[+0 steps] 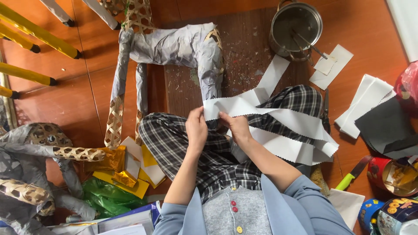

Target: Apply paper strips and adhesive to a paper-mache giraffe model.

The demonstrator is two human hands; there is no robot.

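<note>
While both hands pinch one end of a white paper strip (pixel 278 119) over the lap, left hand (pixel 197 129) and right hand (pixel 236 126) are best kept close together, so the zigzag edge stays flat. Beyond lies a paper-covered bamboo frame (pixel 174 48) on the floor. Its upper part is cut off; the metal pot (pixel 296 28) contents are unclear.

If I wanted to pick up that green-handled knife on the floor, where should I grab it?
Probably by the green handle of the knife, coming from its lower end near the person's right sleeve. The handle points down and left, toward the person, and lies bare on the floor, while the blade end runs up toward the red tin.
</note>
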